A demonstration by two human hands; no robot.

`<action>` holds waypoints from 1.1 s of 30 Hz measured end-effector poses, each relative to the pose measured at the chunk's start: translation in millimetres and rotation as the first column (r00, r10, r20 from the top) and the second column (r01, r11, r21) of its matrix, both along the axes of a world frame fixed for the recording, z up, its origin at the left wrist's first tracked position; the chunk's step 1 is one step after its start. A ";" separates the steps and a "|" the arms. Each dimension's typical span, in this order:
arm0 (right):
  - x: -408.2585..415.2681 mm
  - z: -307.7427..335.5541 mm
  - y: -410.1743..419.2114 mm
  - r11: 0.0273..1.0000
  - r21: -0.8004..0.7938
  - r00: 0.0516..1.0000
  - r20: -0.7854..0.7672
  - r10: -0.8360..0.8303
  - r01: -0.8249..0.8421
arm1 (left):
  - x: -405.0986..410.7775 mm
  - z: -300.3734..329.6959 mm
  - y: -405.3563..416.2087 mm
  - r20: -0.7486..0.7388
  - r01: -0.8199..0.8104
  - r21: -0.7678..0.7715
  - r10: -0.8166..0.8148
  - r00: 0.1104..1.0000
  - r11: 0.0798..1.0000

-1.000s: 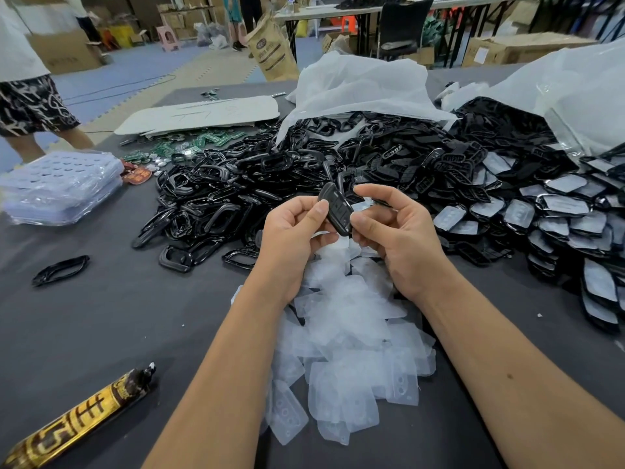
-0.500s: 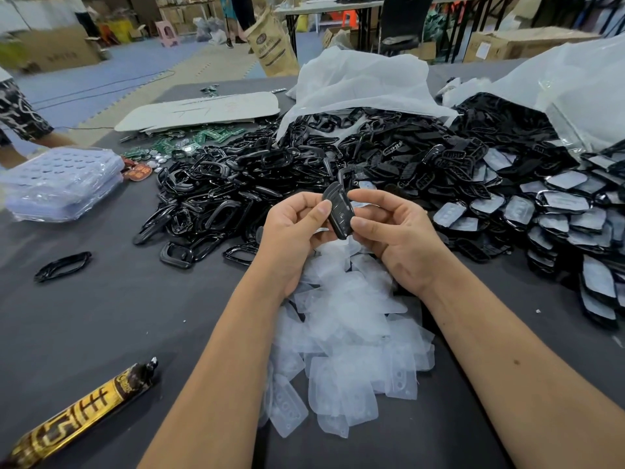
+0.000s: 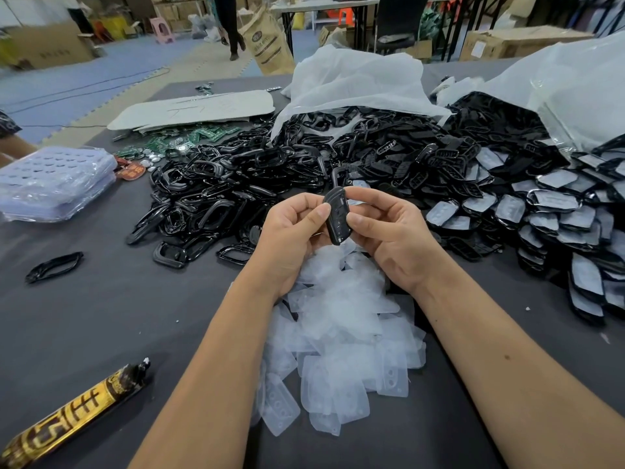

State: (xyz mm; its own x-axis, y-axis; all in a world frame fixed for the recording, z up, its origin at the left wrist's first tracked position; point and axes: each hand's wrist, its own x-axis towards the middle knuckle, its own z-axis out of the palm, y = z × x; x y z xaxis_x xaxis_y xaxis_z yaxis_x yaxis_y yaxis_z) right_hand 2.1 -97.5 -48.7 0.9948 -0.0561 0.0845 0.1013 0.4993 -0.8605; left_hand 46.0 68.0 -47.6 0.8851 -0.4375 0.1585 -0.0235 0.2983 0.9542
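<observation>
At frame centre, above the clear pads [image 3: 341, 340] on the counter [image 3: 101, 316], both hands, left [image 3: 291, 238] and right [image 3: 389, 235], pinch a black shell [image 3: 336, 214] by its long edges; it looks light, stiff and glossy, probably slippery, so edge grips suit it best.

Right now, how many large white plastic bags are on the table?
2. The middle bag lies at the far centre, over the black frames; the right bag lies at the far right, over black shells. Crumpled white material between them may belong to a third.
</observation>
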 end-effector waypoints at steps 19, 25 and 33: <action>-2.8 0.2 2.1 1.000 0.009 1.000 -0.010 -0.025 0.025 | 0.7 0.0 5.2 -0.032 -0.042 0.028 0.043 0.999 0.999; -4.5 -0.4 5.2 0.979 -0.141 0.989 0.010 -0.147 0.147 | 1.1 0.0 6.5 0.094 -0.180 0.187 0.165 0.982 0.966; -10.4 16.5 -17.1 0.592 -0.668 0.893 0.326 -0.311 0.451 | -1.1 22.3 -12.2 0.344 -0.257 0.363 0.127 0.930 0.895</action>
State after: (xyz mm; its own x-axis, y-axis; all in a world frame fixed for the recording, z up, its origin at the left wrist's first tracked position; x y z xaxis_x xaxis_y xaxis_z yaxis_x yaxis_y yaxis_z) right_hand -8.3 -114.6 -32.3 0.8640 -0.2803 0.4182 0.3024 -0.3752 -0.8762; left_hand 44.9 55.8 -25.4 0.8942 -0.3468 0.2831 -0.3487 -0.1429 0.9263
